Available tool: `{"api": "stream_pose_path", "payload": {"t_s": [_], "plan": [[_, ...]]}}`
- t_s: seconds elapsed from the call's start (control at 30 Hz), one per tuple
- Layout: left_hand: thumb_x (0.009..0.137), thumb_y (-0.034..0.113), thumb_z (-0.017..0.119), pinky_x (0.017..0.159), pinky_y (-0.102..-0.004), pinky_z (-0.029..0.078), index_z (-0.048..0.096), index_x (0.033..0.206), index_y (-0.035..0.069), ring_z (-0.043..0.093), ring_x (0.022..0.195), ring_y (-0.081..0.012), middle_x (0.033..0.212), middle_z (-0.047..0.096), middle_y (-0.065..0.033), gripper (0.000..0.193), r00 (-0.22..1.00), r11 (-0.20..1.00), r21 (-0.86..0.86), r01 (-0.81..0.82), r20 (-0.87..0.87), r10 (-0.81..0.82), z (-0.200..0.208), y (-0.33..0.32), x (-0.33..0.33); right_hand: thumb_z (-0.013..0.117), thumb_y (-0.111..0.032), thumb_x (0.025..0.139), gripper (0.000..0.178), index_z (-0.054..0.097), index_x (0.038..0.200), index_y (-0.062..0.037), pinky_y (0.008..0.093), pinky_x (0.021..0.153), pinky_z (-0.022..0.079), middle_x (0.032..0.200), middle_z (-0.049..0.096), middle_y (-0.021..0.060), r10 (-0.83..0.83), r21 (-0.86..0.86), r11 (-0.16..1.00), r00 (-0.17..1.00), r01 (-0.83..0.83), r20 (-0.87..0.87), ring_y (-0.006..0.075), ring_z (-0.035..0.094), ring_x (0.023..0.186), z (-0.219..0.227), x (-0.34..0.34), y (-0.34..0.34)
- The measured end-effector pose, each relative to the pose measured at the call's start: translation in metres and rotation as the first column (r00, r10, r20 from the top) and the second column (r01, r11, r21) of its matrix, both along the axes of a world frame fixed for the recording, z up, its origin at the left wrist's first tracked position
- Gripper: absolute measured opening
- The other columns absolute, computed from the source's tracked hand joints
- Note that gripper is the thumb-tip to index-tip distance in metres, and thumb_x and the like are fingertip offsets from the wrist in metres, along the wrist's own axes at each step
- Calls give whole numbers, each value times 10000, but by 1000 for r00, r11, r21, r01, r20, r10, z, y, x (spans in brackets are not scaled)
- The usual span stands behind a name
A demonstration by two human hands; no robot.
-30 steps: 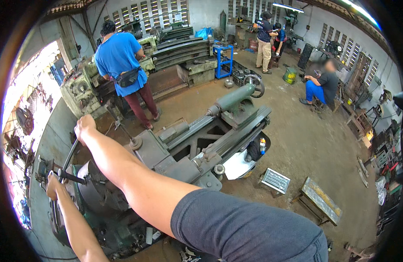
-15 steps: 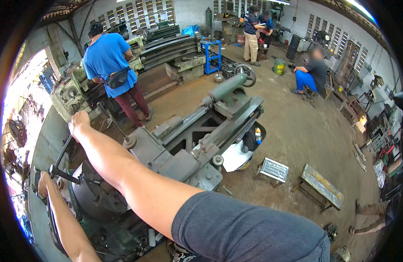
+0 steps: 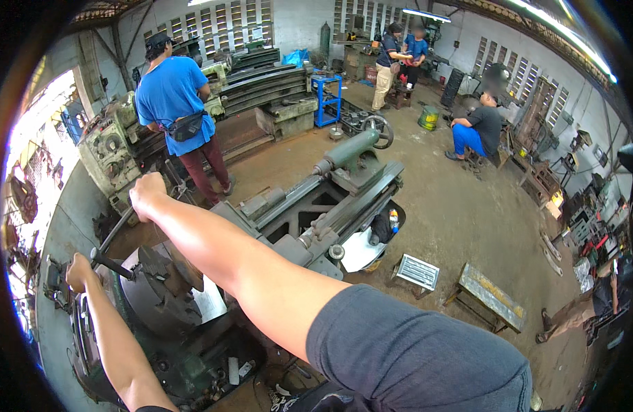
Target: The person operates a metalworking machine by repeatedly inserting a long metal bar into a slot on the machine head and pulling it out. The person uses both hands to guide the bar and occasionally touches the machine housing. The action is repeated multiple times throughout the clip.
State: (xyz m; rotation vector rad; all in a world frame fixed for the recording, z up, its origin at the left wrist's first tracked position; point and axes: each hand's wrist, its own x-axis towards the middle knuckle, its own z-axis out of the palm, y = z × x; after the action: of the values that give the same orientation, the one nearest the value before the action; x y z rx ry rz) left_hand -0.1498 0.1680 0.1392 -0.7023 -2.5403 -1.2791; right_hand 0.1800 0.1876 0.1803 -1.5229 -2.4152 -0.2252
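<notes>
In front of me on the left, the big dark lathe chuck has a chuck key sticking out of its side. A long metal bar slants from the key's outer end up toward the right. My right hand is closed around the bar's upper end, arm stretched out. My left hand is closed in a fist beside the key's outer end, in line with the bar; its grip on the bar's lower end is partly hidden. A pale flat sheet shows beside the chuck, behind my right forearm.
The lathe bed runs away to its green tailstock. A person in a blue shirt stands at another lathe. Right of the bed are a slatted metal stool and a low bench. Other people sit or stand farther back.
Both hands and the bar have shifted right and the bar leans over more. The view has moved too, and the pale sheet by the chuck has come into sight.
</notes>
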Motion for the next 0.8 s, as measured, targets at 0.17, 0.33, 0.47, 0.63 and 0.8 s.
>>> {"api": "stream_pose_path", "payload": {"t_s": [0.17,0.33,0.47,0.63,0.8], "plan": [[846,485,674,983,-515,532,785,1089,37,696,1106,-439,1157,744,-227,522,974,998,-49,48,-220,-58,3,-25,32,806,-310,756,280,798,998,-170,386,931,488,1027,777,66,59,-5,998,998,-59,-4,222,739,1003,3,18,-25],[916,473,643,924,-554,542,760,1161,41,697,1065,-450,1178,726,-244,510,890,948,-172,266,-334,-310,14,-55,51,787,-339,725,255,808,930,-187,414,899,474,960,785,55,96,31,995,995,-96,4,225,748,950,0,25,-33],[910,606,650,996,-521,510,743,1173,26,646,1196,-427,1224,704,-247,643,888,917,-215,335,-252,-384,16,-76,70,708,-353,695,224,805,826,-199,446,671,517,860,778,80,117,86,988,987,-126,107,250,763,842,-1,27,-35],[831,524,678,957,-471,551,805,1066,73,714,1074,-413,1088,751,-239,524,863,864,-212,457,-127,-488,23,-95,82,761,-454,766,350,775,959,-163,433,782,556,966,768,100,120,20,992,978,-125,169,274,741,976,12,32,-56],[782,461,720,937,-431,552,828,966,85,741,997,-371,997,776,-212,432,795,785,-128,606,65,-603,24,-103,79,804,-478,797,637,622,1240,-60,468,977,522,1201,710,143,402,-14,916,915,-402,29,312,668,1173,12,-11,-98]]}}
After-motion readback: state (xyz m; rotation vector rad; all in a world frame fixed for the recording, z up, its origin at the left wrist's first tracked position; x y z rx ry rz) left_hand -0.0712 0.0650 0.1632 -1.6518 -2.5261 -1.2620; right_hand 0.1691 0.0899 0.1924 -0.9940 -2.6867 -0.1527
